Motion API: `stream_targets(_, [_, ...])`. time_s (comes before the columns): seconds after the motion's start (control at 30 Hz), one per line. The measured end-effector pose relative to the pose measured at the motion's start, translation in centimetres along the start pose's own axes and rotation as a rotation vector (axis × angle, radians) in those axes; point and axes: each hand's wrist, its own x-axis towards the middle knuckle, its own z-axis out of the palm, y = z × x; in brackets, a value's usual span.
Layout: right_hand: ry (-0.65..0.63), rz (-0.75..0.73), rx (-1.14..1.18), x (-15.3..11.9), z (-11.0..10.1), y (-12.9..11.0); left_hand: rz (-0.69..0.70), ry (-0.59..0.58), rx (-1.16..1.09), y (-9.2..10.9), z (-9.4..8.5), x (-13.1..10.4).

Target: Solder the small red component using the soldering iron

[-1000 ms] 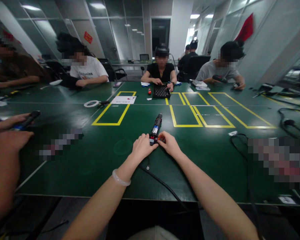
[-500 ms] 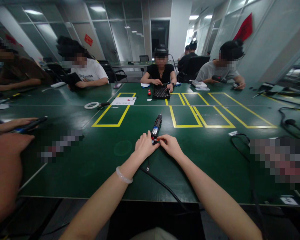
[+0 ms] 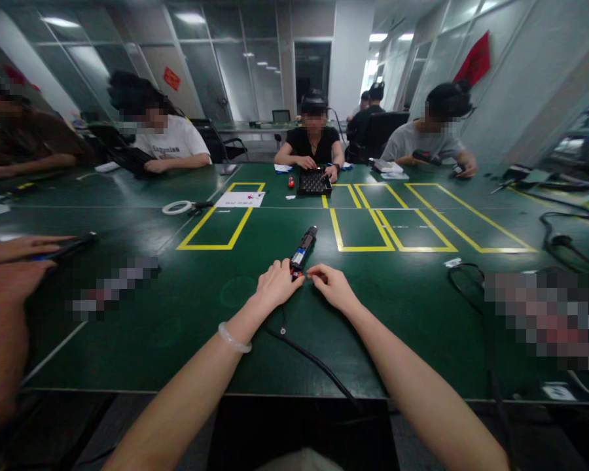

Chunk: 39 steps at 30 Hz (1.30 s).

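Note:
On the green table lies a slim black power tool (image 3: 303, 250) with a bare silver and blue motor section, its far end pointing away to the right. My left hand (image 3: 276, 284) is closed around its near end, where small red and orange parts show by the thumb. A thick black cord (image 3: 314, 360) runs from under that hand towards the table's front edge. Just right of the tool, apart from it, my right hand (image 3: 334, 285) has its thumb and fingertips drawn together. Whatever they hold, if anything, is too small to make out.
Yellow tape outlines (image 3: 366, 248) mark the table beyond my hands. A white ring-shaped coil (image 3: 177, 207) and a paper sheet (image 3: 240, 199) lie ahead left. Across the table a person works over a black tray (image 3: 315, 183). Another person's arm (image 3: 10, 294) reaches in at left; cables (image 3: 464, 288) lie at right.
My left hand and the tool have shifted slightly left, and the tool leans more to the right. My right fingertips have come away from its near end, leaving a small gap.

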Motion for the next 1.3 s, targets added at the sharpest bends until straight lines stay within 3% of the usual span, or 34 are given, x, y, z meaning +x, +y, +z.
stream_targets(0.17, [0.006,-0.003,0.012,0.0,-0.3,0.2,0.044,-0.023,0.025,-2.8,-0.6,-0.2])
stream_targets(0.33, [0.003,-0.016,-0.026,0.0,-0.3,0.4,0.043,-0.062,0.015,-7.2,-1.5,-1.6])
stream_targets(0.7, [-0.013,-0.004,-0.040,-0.2,-0.3,0.1,-0.206,-0.127,0.013,-21.0,-4.2,-4.4])
stream_targets(0.87, [-0.017,-0.002,-0.053,-0.2,-0.2,0.0,-0.276,-0.082,0.007,-26.4,-5.2,-5.3])
stream_targets(0.97, [-0.017,-0.010,-0.057,-0.2,-0.1,0.1,-0.268,-0.013,0.071,-26.7,-5.5,-6.0])
stream_targets(1.13, [-0.026,-0.012,-0.056,-0.2,-0.1,0.2,-0.140,0.174,0.268,-23.4,-5.7,-7.5])
stream_targets(1.3, [-0.031,-0.013,-0.063,-0.2,-0.1,0.1,-0.204,0.216,0.355,-21.8,-6.1,-7.9])
